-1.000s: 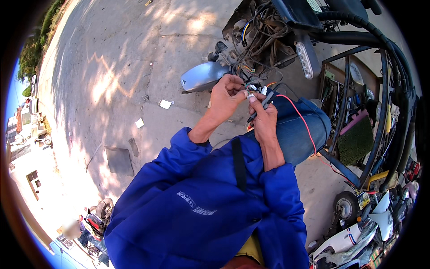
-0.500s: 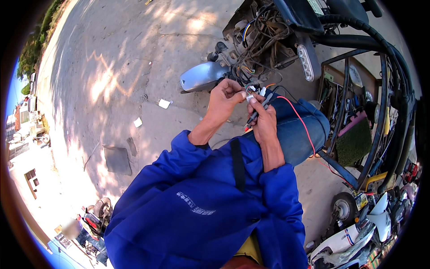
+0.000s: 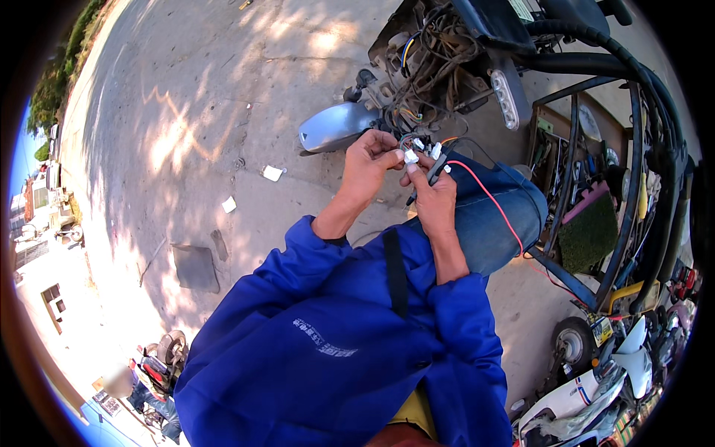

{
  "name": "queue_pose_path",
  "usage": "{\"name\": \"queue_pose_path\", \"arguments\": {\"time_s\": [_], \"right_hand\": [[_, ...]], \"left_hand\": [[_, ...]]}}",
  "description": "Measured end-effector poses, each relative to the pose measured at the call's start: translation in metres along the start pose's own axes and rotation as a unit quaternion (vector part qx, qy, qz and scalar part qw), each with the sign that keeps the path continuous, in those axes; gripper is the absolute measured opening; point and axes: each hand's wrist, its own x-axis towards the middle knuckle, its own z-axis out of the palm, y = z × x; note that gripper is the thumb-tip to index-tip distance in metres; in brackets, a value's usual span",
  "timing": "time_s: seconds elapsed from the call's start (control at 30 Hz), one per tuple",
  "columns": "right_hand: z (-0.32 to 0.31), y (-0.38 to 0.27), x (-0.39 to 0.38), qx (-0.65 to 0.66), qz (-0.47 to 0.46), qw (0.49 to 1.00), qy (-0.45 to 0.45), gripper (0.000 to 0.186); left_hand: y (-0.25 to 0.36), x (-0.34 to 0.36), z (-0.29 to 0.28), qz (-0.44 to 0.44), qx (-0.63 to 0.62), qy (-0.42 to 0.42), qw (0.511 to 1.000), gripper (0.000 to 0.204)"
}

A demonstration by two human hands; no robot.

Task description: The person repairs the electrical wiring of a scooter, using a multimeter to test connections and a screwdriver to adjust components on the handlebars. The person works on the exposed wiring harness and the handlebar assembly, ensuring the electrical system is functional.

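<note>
Both of my hands meet in front of the blue apron, over my knee. A white plastic wire connector (image 3: 410,156) sits between them, with thin wires running off its far side. My left hand (image 3: 372,164) is closed, its thumb and fingers pinching the connector and wires. My right hand (image 3: 435,195) is closed round a black test probe (image 3: 438,168), which slants across its fingers; its thumb is up against the connector. From this hand a red lead (image 3: 488,190) curves off to the right. More white connectors (image 3: 436,150) hang just beyond the fingertips.
Ahead lies an opened vehicle front with tangled wiring (image 3: 439,74) and a silver-blue fender (image 3: 335,128). A black tube frame (image 3: 633,149) rises at right, beside a tray of tools (image 3: 555,160). Motorcycles (image 3: 588,395) stand at lower right. Scraps (image 3: 272,173) lie on the concrete.
My right hand has shifted slightly left and the probe has turned in its fingers; its red tip no longer shows. The white connector now shows more fully between my hands.
</note>
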Motion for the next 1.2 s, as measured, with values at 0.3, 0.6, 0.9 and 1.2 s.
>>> {"name": "queue_pose_path", "arguments": {"time_s": [0.3, 0.6, 0.9, 1.2], "right_hand": [[-0.001, -0.009, -0.002, -0.085, -0.028, 0.996, 0.006, 0.020], [-0.003, -0.005, 0.000, -0.163, -0.063, 0.985, 0.004, 0.022], [-0.004, -0.011, 0.001, -0.218, -0.081, 0.972, 0.018, 0.024], [-0.007, -0.005, 0.008, -0.268, -0.124, 0.955, 0.022, 0.023]], "left_hand": [[0.038, 0.016, -0.014, 0.016, 0.266, -0.204, 0.942, 0.030], [0.035, 0.026, -0.015, 0.008, 0.270, -0.234, 0.934, 0.019], [0.039, 0.023, -0.007, 0.000, 0.315, -0.209, 0.926, 0.019], [0.045, 0.017, 0.002, -0.009, 0.353, -0.169, 0.920, 0.017]]}}
